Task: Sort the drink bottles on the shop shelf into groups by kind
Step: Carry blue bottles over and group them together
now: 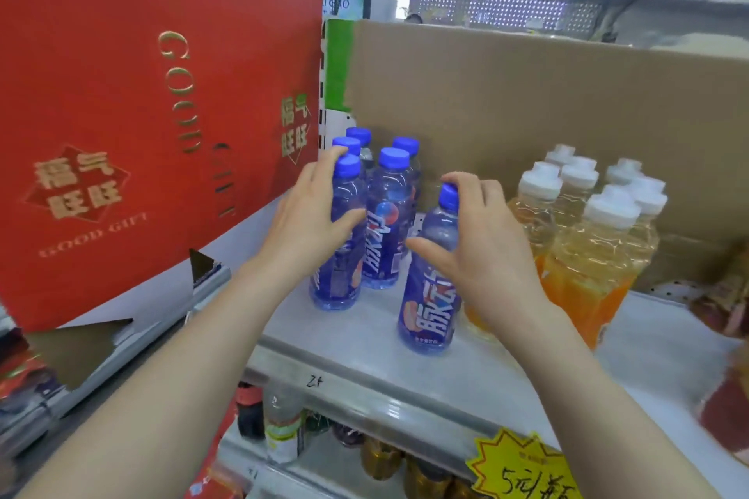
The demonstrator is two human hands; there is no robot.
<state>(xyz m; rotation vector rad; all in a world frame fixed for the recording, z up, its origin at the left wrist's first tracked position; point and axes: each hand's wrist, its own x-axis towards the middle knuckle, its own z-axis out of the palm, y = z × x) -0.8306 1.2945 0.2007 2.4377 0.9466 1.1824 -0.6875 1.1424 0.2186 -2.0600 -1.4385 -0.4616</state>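
Shelf (364,336): pale grey shop shelf running from centre to lower right of the frame; it carries all the drink bottles listed below.
Left grip (304,227): the person's left hand, centre-left of the frame; fingers and thumb are curled round the upper body of the left blue bottle, closed on it.
Left blue bottle (338,284): upright on the shelf, blue cap, at the front of the blue group.
Right grip (486,243): the person's right hand, centre of the frame; fingers wrap the neck just below the cap and the thumb presses the shoulder of the front blue bottle, closed on it.
Front blue bottle (431,316): tilted slightly, base on the shelf, apart from the blue group and nearest the shelf's front edge.
Blue group (387,231): further blue-capped bottles standing close together behind the left blue bottle, centre of the frame.
Yellow bottles (591,255): white-capped bottles of yellow-orange drink, clustered right of centre, just beside the right grip.
Cardboard box (527,105): brown, behind both bottle groups.
Red gift box (133,93): upper left of the frame, gold lettering.
Price tag (523,470): yellow starburst, bottom of the frame, right of centre.
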